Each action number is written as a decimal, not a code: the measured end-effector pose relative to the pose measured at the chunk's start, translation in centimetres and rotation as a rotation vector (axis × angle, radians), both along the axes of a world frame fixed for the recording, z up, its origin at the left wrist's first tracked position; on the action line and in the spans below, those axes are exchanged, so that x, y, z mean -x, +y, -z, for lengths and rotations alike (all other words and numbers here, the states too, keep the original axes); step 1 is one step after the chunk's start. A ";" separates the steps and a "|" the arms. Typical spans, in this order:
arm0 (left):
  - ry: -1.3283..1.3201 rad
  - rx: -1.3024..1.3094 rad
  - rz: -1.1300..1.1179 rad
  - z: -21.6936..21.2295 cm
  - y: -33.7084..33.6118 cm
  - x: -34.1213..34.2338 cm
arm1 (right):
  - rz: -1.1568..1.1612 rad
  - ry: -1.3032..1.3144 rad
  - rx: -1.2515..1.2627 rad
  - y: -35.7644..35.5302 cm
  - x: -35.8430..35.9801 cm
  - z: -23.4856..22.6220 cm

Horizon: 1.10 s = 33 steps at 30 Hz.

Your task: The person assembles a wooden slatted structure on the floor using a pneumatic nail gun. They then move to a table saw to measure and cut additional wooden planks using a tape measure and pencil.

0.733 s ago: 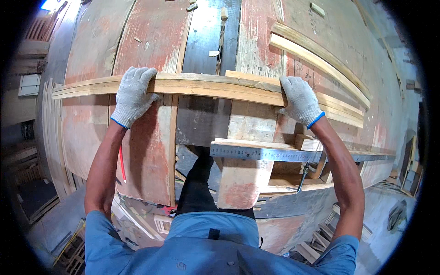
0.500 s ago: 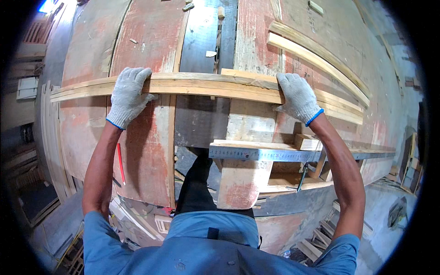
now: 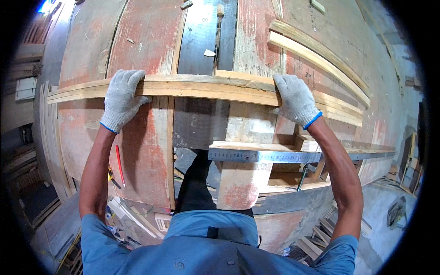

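A long bundle of pale wooden strips (image 3: 206, 87) lies crosswise over the worktable, its strips side by side. My left hand (image 3: 120, 101), in a grey knit glove with a blue cuff edge, is closed over the bundle toward its left end, thumb on the near side. My right hand (image 3: 295, 101), gloved the same way, grips it right of the middle. Behind the bundle, a shorter wooden strip (image 3: 243, 76) runs in under my right hand. The undersides of the strips and some of my fingertips are hidden.
A long steel ruler (image 3: 266, 156) lies nearer me beside a wood block (image 3: 308, 143) and a green pen (image 3: 302, 178). A red pencil (image 3: 119, 165) rests by my left forearm. Two loose strips (image 3: 316, 59) lie at far right. A dark gap (image 3: 201, 119) splits the boards.
My left hand has moved slightly left and toward me, still on the strips. The bundle and my right hand have shifted a little left. A yellow-and-black tool shows more beside my left forearm.
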<state>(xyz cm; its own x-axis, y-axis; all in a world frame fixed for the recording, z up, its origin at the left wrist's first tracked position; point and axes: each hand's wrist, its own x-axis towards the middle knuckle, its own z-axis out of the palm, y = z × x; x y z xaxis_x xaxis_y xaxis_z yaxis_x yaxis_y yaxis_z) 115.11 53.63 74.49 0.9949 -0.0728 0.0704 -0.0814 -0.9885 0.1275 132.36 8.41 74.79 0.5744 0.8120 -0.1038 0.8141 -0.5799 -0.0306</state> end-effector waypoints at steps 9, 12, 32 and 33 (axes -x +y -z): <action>-0.002 0.003 0.010 0.4 0.7 -0.2 | 0.055 0.040 0.019 0.3 -0.6 0.5; 0.016 0.001 -0.007 0.3 0.6 -0.4 | 0.048 0.027 0.017 0.5 -0.4 0.2; -0.024 0.075 0.040 0.9 1.1 -1.8 | 0.075 0.028 0.010 -0.2 -1.6 1.5; -0.024 0.076 0.041 0.9 1.1 -1.8 | 0.071 0.022 0.016 -0.2 -1.7 1.7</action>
<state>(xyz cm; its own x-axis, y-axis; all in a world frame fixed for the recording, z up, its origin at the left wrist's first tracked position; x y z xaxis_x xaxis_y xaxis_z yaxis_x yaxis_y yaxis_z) 116.94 54.77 73.59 0.9892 -0.1067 0.1008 -0.1251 -0.9719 0.1994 134.03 8.20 73.10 0.6278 0.7674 -0.1300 0.7703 -0.6366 -0.0380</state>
